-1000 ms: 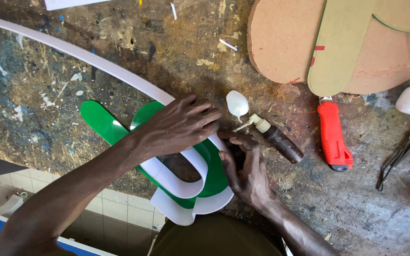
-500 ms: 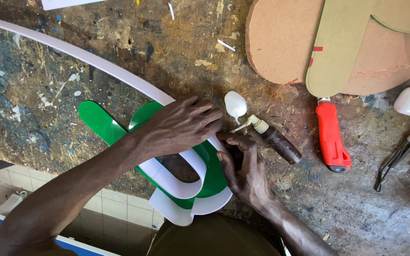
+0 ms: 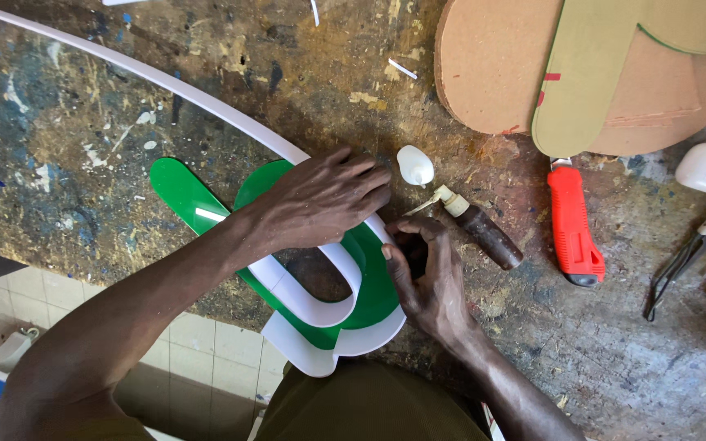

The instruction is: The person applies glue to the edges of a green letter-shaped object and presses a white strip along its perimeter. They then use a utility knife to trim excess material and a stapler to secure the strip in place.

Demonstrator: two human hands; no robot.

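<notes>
Two hands fixing a white plastic strip onto a green cut-out shape at the near edge of the paint-stained wooden table [image 3: 83,163].

Largest first: the table carries brown and olive cardboard cut-outs [image 3: 582,73] at its far right corner; the green plastic curved shape [image 3: 181,192] overhangs the near edge; the long white plastic strip [image 3: 206,102] arcs in from the far left corner; the left hand [image 3: 320,200] lies flat, fingers spread, pinning strip to green; the right hand [image 3: 426,278] has fingers curled, pinching the strip's edge; a red-handled utility knife [image 3: 574,224], a dark glue bottle [image 3: 480,233] and a white cap [image 3: 415,165] lie just beside; steady, even pressure along the curve seems best.
</notes>
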